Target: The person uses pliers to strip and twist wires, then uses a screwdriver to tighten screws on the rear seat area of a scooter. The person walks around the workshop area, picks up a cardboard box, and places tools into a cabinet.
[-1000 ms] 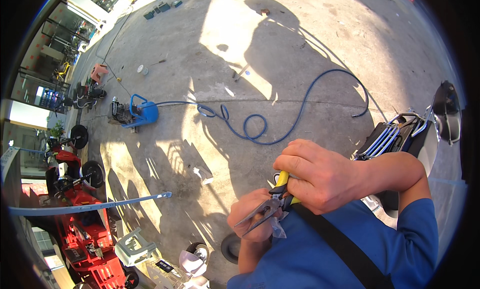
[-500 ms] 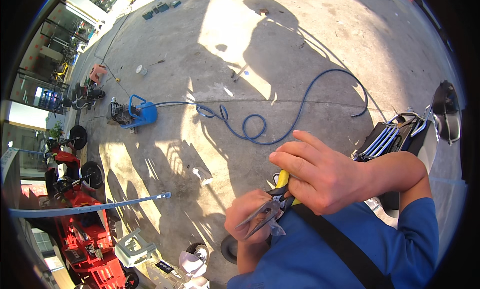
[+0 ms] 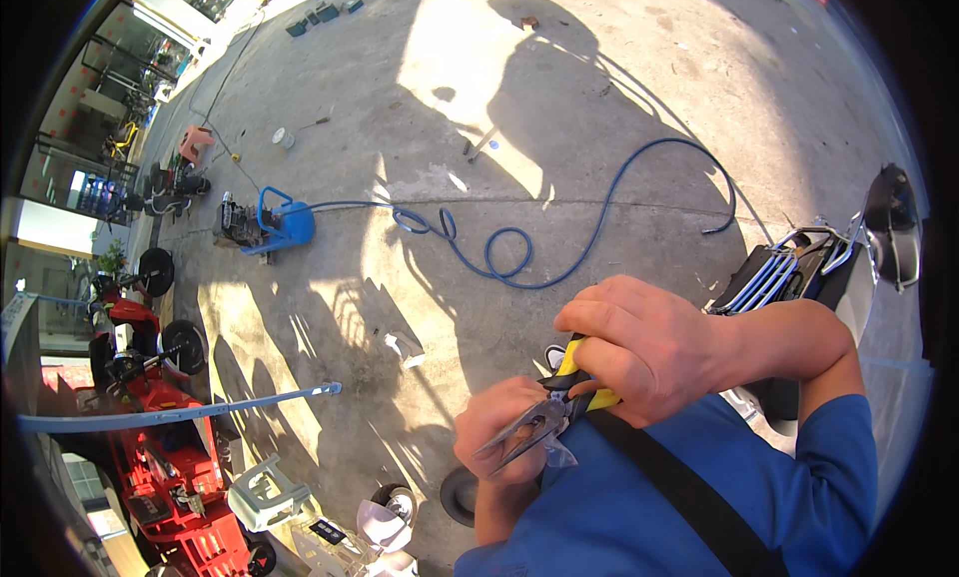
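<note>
Concrete (image 3: 350, 142) stretches beyond my right hand (image 3: 649, 352), gripping pliers (image 3: 550, 411), jaws parted, nothing visibly clamped yet; left hand (image 3: 486, 415) curls behind, hold unclear.

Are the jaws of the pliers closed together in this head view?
No, the pliers in the right hand have their jaws standing apart, with a visible gap between them.

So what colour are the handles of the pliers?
The plier handles are yellow and black, showing best in the head view.
</note>
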Demonstrator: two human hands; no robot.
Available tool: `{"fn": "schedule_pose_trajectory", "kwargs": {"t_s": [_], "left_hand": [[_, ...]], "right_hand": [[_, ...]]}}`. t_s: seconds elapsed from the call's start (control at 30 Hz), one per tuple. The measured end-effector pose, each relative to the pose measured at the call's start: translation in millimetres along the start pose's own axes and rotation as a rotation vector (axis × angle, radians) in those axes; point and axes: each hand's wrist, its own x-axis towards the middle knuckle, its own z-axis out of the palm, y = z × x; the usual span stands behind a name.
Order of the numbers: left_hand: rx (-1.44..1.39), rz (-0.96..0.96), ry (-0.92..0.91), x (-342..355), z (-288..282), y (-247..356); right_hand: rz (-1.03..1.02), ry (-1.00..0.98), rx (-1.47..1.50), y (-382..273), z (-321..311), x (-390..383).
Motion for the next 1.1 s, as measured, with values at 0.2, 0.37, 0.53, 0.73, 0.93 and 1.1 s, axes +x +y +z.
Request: {"fn": "schedule_pose_trajectory", "kwargs": {"t_s": [0.2, 0.37, 0.53, 0.73, 0.93, 1.1], "left_hand": [[-0.006, -0.041, -0.010, 0, -5, -6], [-0.014, -0.069, 0.037, -2, -9, -12], [-0.091, -0.137, 0.091, -2, -13, -15], [-0.020, -0.144, 0.066, -3, -17, -16], [-0.093, -0.086, 0.091, -3, -17, -12], [0.069, -0.076, 0.089, -1, -12, -5]], "right_hand": [[0.045, -0.241, -0.002, 10, 6, -2], [0.072, -0.231, 0.038, 14, 17, -1], [0.215, -0.313, 0.122, 21, 27, -6], [0.377, -0.207, 0.399, 28, 26, -6], [0.226, -0.148, 0.227, 21, 13, -5], [0.122, -0.165, 0.088, 13, 7, -4]]}}
